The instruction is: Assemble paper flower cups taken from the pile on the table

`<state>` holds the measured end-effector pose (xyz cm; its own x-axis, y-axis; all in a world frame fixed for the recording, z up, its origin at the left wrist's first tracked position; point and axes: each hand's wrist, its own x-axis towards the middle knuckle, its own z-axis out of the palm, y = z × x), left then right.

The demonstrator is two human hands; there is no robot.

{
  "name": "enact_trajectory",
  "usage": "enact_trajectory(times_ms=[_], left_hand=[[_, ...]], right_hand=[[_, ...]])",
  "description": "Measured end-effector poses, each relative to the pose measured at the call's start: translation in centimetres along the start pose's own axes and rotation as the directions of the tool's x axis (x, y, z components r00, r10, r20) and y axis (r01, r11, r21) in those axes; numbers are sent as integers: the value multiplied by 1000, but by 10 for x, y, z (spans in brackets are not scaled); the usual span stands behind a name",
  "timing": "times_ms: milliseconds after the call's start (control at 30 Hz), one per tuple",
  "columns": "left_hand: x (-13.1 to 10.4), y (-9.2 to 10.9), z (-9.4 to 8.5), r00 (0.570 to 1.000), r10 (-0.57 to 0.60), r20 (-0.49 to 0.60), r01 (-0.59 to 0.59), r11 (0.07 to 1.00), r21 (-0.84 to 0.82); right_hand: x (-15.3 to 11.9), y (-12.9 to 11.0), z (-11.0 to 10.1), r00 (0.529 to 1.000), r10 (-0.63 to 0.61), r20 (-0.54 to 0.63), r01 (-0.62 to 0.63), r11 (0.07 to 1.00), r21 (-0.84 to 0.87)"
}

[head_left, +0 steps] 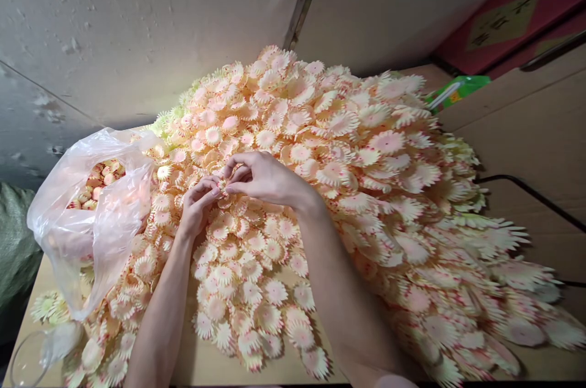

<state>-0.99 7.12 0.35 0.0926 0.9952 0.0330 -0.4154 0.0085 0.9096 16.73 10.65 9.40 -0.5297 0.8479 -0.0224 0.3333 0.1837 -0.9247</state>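
A large heap of pale pink and cream flower-shaped pieces [339, 125] with fringed, red-tipped edges covers most of the table. My left hand [200, 202] and my right hand [256, 177] meet over the left-middle part of the heap. Both hands pinch one small flower piece [223, 185] between their fingertips, which partly hide it. To the left of my hands, a translucent plastic bag [121, 217] lies open, with small round pink and cream pieces [107, 173] inside.
The wooden table [183, 351] shows between my forearms. A clear round container [30, 360] is at the lower left, near a green sack [16, 247]. Cardboard [531, 132], a green packet [460, 92], a black cable [531, 186] and a red box [503, 22] are on the right. A wall [137, 28] stands behind.
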Motion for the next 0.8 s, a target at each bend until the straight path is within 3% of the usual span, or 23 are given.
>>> enact_trajectory(times_ms=[167,467,633,800], left_hand=[[0,0,-2,999,23,25,-22,999,-23],[0,-2,-6,1000,29,-6,-29,1000,6],[-2,-1,-4,999,29,32,-31,996,85],[-2,-2,-6,994,104,23,-106,983,149]], right_hand=[[1,3,-1,999,-27,30,26,999,42],[-3,5,-14,998,-61,-33,64,992,110],[-6,7,-18,954,-142,-264,125,989,-82],[-4,-3,-6,914,-209,-346,96,943,-317]])
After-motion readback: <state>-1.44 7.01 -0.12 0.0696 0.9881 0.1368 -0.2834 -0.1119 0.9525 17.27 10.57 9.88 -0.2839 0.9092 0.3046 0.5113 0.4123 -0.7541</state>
